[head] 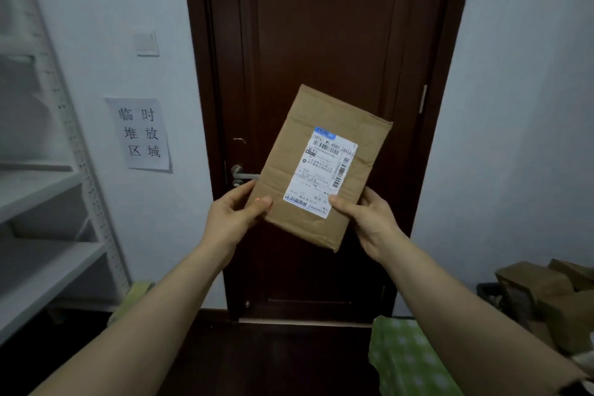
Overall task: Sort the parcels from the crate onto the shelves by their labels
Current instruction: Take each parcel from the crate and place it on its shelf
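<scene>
Parcel (321, 112) held up in both my hands, in front of the dark door (321, 26)
White shelves (48, 190) stand at my far left, with a paper sign (139, 133) on the wall beside them; my left hand (234, 219) pinches the parcel's lower left corner, thumb on the front, fingers curled behind; the flat brown parcel tilts rightward, its white label (321, 170) facing me; my right hand (373, 228) grips the lower right edge, thumb pressed beside the label, fingers behind; low at the far right, more brown parcels (540, 286) lie heaped in a dark crate (485, 291)
</scene>
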Demonstrator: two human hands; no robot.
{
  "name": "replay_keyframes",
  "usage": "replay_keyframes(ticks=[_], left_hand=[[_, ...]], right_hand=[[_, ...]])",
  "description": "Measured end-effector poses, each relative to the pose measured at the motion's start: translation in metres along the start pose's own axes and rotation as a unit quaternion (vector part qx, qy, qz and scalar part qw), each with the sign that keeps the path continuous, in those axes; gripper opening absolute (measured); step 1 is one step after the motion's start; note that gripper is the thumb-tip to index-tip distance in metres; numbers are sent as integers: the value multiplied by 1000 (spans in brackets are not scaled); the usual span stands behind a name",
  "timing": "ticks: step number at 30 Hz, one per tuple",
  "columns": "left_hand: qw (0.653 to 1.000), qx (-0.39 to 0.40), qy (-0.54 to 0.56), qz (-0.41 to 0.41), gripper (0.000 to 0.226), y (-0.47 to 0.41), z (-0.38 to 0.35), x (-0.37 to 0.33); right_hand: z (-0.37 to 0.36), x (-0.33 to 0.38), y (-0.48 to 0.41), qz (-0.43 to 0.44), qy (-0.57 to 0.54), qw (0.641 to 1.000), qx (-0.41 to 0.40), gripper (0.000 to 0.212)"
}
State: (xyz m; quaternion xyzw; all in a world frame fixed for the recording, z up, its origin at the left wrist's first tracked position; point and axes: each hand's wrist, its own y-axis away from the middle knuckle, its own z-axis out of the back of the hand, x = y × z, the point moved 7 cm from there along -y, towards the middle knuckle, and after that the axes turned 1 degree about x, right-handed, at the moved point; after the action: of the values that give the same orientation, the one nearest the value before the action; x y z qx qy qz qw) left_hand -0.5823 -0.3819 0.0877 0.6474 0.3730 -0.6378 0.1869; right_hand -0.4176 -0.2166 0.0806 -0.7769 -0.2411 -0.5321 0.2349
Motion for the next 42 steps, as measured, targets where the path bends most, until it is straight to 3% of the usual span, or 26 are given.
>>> replay_keyframes(ticks=[2, 6, 11, 14, 17, 20, 25, 36, 42], left_hand=[[999, -14, -27, -8, 55, 10, 16, -9], [989, -131, -60, -36, 50, 38, 61, -31], [967, -220, -110, -62, 40, 85, 116, -67], [953, -258, -144, -69, 51, 112, 151, -88], [936, -299, -167, -79, 59, 146, 191, -115], [917, -332, -193, -105, 51, 180, 227, -147], [878, -390, -236, -145, 49, 239, 288, -204], [785, -473, -347, -202, 61, 361, 458, -335], [734, -521, -373, -225, 43, 396, 535, -383]], right_hand=[[-25, -8, 0, -8, -7, 999, 31, 71], [-80, -19, 3, -17, -4, 991, 129, 75], [-162, -36, 22, -42, -34, 964, 259, 92], [-210, -40, 39, -35, -35, 949, 311, 96], [-262, -44, 61, -47, -51, 935, 347, 89], [-318, -42, 88, -56, -74, 920, 381, 76], [-417, -26, 149, -14, -102, 884, 456, 79], [-644, -1, 295, 71, -152, 840, 516, 80], [-743, 7, 338, 110, -160, 834, 517, 70]])
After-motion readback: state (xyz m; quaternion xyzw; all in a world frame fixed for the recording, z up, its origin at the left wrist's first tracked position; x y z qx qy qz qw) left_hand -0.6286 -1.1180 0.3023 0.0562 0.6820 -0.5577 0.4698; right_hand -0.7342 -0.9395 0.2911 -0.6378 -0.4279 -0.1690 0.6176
